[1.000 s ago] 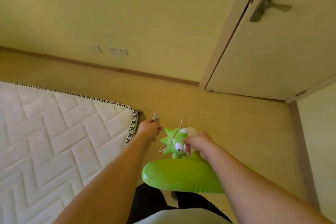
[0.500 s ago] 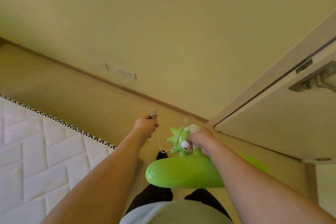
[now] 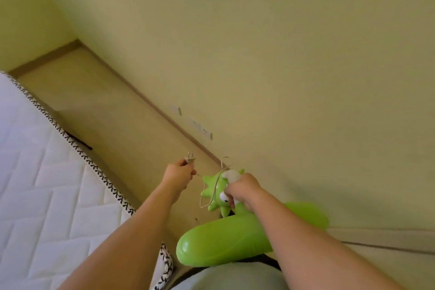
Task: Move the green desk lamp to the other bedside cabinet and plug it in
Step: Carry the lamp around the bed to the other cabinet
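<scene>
i am seeing the right hand [image 3: 243,189] clenching around the green lamp [image 3: 226,240], while the left hand [image 3: 179,175] is pinching the plug [image 3: 190,159].

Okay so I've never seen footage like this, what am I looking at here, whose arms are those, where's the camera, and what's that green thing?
There is no machine here. The picture comes from a wide-angle camera worn on a person's head, looking forward and down, so the two bare arms reaching into view are the wearer's own.

The right hand grips the green desk lamp, a cartoon-like figure with a spiky head on a broad glossy base, carried in the air in front of the body. The left hand holds the lamp's plug, prongs pointing away. The thin cord hangs in a loop between the hands.

On the left lies a white quilted mattress with black-and-white trim. Beyond it runs a strip of pale floor, then a yellowish wall with outlets low down. No bedside cabinet is in view.
</scene>
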